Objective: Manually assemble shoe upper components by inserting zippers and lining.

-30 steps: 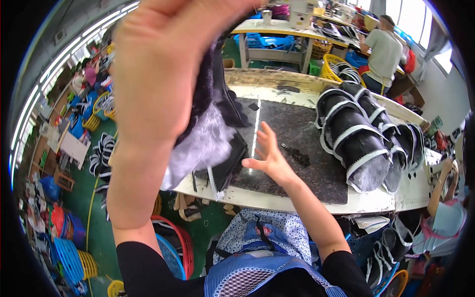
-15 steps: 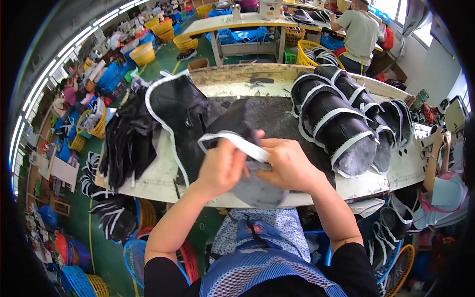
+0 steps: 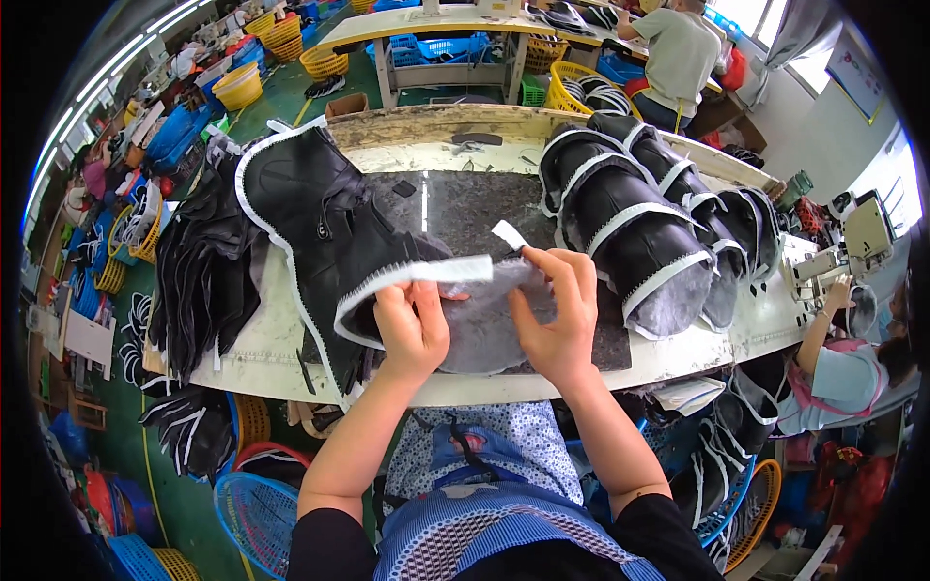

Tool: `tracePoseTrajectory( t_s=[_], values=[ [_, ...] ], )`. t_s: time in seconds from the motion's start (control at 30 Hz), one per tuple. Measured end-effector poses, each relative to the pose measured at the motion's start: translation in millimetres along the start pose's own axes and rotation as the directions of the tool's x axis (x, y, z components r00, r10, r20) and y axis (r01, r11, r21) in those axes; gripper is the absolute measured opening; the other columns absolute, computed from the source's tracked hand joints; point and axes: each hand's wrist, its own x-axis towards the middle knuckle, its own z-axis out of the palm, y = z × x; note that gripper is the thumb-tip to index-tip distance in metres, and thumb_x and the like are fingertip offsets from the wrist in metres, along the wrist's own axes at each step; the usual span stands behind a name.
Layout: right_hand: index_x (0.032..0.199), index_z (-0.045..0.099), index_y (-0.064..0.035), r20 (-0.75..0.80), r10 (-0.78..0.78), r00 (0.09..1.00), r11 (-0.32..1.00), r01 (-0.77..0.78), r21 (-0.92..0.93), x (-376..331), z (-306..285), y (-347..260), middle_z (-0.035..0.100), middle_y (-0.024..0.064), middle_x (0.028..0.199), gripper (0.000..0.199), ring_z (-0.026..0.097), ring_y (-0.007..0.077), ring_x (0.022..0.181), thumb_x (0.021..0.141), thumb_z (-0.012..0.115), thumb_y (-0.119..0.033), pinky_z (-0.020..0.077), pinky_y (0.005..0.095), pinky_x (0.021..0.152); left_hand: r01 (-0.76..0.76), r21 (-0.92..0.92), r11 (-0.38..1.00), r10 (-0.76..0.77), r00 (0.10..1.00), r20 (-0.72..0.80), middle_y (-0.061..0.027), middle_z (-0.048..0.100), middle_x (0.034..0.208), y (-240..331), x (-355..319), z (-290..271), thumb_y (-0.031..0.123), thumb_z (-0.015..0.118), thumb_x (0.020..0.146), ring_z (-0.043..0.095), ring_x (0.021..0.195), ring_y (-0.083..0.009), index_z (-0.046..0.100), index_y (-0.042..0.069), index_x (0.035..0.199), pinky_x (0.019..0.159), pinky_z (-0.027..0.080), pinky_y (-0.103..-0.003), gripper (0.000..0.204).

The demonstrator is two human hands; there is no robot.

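Note:
My left hand point(image 3: 415, 324) is closed on the white-trimmed edge of a black leather boot upper point(image 3: 383, 257). A loose white end of its trim point(image 3: 455, 271) sticks out to the right above the fingers. My right hand point(image 3: 564, 310) is beside a grey fuzzy lobe point(image 3: 484, 334), thumb and fingers apart. Near its index fingertip is a small black-and-white scrap point(image 3: 509, 235); whether it touches the finger I cannot tell. Another black upper with white edging point(image 3: 286, 179) lies at the left, partly overlapped by the held one.
Dark limp pieces point(image 3: 199, 281) are heaped on the table's left. Stacked white-edged uppers point(image 3: 630, 228) stand at the right. A dark slab point(image 3: 475, 208) lies mid-table. One person point(image 3: 668, 58) works at the back right; another point(image 3: 833, 378) sits at a machine on the right.
The upper has swung left and flattened out, its trim end now free. My hands have moved apart, the right one opening, and a small scrap shows by it. The whole view has shifted.

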Motion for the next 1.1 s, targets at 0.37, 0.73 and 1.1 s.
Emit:
tracePoseTrajectory(
  t_s=[0.37,0.73,1.1],
  values=[
    [0.082,0.067,-0.003,0.08,-0.153,0.985,0.984,0.159,-0.085,-39,9,-22,0.056,0.0087,0.083,0.023,0.054,0.0275,0.077,0.06,0.069,0.004,0.0436,0.0366,0.066,-0.122,0.181,0.976,0.114,0.992,0.053,-0.013,0.072,0.086,-17,-10,-21,0.014,0.047,0.097,0.064,0.063,-0.0241,0.053,-0.002,0.09,0.059,0.047,-0.032,0.018],
    [0.101,0.061,0.007,0.663,0.619,0.42,0.038,-0.86,0.509,-71,23,-48,0.068,0.0161,0.092,0.016,0.07,0.021,0.078,0.096,0.051,-0.005,0.058,0.0295,0.068,-0.235,0.401,0.885,0.098,0.938,0.333,-0.0173,0.07,0.085,-9,-40,-56,0.013,0.047,0.096,0.069,0.074,-0.0274,0.054,-0.005,0.085,0.068,0.049,-0.031,0.023],
    [0.104,0.062,0.0012,0.898,0.367,0.242,-0.735,-0.516,0.439,-41,22,-12,0.069,0.0095,0.093,0.019,0.068,0.012,0.081,0.096,0.056,-0.015,0.0568,0.0193,0.07,0.24,0.306,0.921,-0.328,0.903,0.28,-0.0137,0.071,0.077,59,-4,-83,0.004,0.057,0.093,0.069,0.067,-0.0179,0.064,-0.007,0.096,0.061,0.053,-0.027,0.014]
  ],
)
